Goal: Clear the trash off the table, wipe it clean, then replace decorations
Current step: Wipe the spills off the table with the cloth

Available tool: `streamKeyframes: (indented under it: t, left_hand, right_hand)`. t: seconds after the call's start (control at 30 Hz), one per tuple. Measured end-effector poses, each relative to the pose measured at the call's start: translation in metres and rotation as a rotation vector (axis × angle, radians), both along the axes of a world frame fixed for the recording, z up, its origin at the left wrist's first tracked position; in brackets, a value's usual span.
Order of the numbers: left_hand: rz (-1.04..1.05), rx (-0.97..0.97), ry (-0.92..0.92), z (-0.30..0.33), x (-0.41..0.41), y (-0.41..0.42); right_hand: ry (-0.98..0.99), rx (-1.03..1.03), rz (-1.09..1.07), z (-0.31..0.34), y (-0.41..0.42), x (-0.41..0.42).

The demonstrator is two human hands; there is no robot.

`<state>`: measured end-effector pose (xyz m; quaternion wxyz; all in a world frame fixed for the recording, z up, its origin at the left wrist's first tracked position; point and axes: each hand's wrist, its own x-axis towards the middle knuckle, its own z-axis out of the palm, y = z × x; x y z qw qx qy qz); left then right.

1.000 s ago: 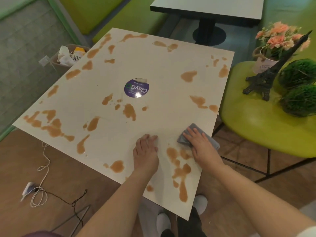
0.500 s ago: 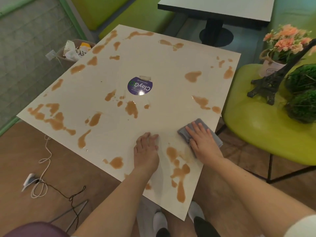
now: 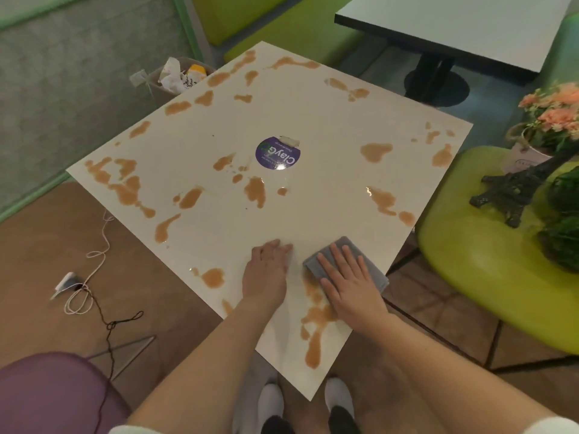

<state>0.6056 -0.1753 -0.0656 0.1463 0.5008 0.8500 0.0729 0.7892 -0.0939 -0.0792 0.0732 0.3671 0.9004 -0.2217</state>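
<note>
Head view shows the wiping step barely begun: right hand (image 3: 351, 286) presses flat on the grey cloth (image 3: 347, 264) at lower right, left hand (image 3: 266, 274) flat on the table (image 3: 313, 114), brown spills (image 3: 125, 186) next needing broad strokes.

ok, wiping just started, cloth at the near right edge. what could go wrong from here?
1. The right hand presses the gray cloth close to the table's right edge; a sweep outward could push brown liquid onto the floor or the green chair.
2. One small cloth faces many brown puddles; it may saturate and smear rather than lift.
3. The left hand rests flat near the puddle at the near edge and could slide into it.
</note>
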Motion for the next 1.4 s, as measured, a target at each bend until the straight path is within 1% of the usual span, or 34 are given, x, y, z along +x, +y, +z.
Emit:
streamKeyframes:
  t: [0.07,0.13,0.23,0.3,0.4,0.47,0.57,0.63,0.7,0.77,0.83,0.9,1.03,1.1,1.2,1.27,1.33,1.4]
  left_hand:
    - [0.007,-0.012,-0.013,0.003,-0.001,-0.004]
    - [0.023,-0.022,-0.043,0.005,-0.002,-0.009]
    - [0.023,-0.02,-0.08,0.003,-0.006,-0.017]
    - [0.011,-0.015,-0.114,0.003,-0.011,-0.019]
    - [-0.012,-0.024,-0.127,0.005,-0.016,-0.019]
    - [-0.019,-0.033,-0.108,0.006,-0.015,-0.019]
    - [-0.047,-0.043,-0.072,0.003,-0.014,-0.019]
    - [-0.066,-0.04,-0.067,0.001,-0.018,-0.019]
    - [-0.072,-0.038,-0.072,-0.001,-0.023,-0.02]
    - [-0.081,-0.034,-0.09,-0.003,-0.026,-0.022]
    - [-0.096,-0.027,-0.093,-0.005,-0.027,-0.023]
    - [-0.114,-0.028,-0.094,-0.005,-0.029,-0.023]
    - [-0.13,-0.034,-0.102,-0.002,-0.031,-0.024]
    - [-0.134,-0.036,-0.097,-0.003,-0.032,-0.026]
    - [-0.158,-0.034,-0.065,-0.005,-0.031,-0.028]
    - [-0.174,-0.039,-0.057,-0.007,-0.032,-0.028]
    - [-0.182,-0.052,-0.056,-0.009,-0.032,-0.029]
    - [-0.182,-0.053,-0.057,-0.01,-0.032,-0.03]
  right_hand:
    - [0.028,-0.008,0.091,-0.001,-0.007,0.01]
    - [0.066,-0.026,0.095,0.0,0.007,0.013]
    - [0.101,-0.023,-0.033,-0.001,0.022,0.0]
    - [0.11,-0.019,-0.085,-0.002,0.012,-0.012]
    - [0.126,-0.034,0.026,-0.003,-0.022,-0.014]
    - [0.134,-0.029,0.082,-0.003,-0.029,-0.003]
    - [0.11,0.024,0.013,-0.005,-0.011,0.002]
    - [0.078,0.036,-0.107,-0.007,-0.005,-0.009]
    - [0.07,0.031,-0.162,-0.006,-0.016,-0.028]
    - [0.093,0.021,-0.12,-0.006,-0.042,-0.037]
    - [0.114,0.041,-0.046,-0.007,-0.064,-0.028]
    - [0.123,0.068,-0.034,-0.009,-0.062,-0.013]
    - [0.089,0.097,-0.23,-0.012,-0.032,-0.01]
    - [0.063,0.129,-0.284,-0.012,-0.047,-0.024]
    - [0.064,0.137,-0.216,-0.012,-0.093,-0.027]
    - [0.071,0.129,-0.168,-0.013,-0.097,-0.017]
    - [0.065,0.123,-0.202,-0.014,-0.081,-0.011]
    - [0.044,0.124,-0.284,-0.014,-0.067,-0.014]
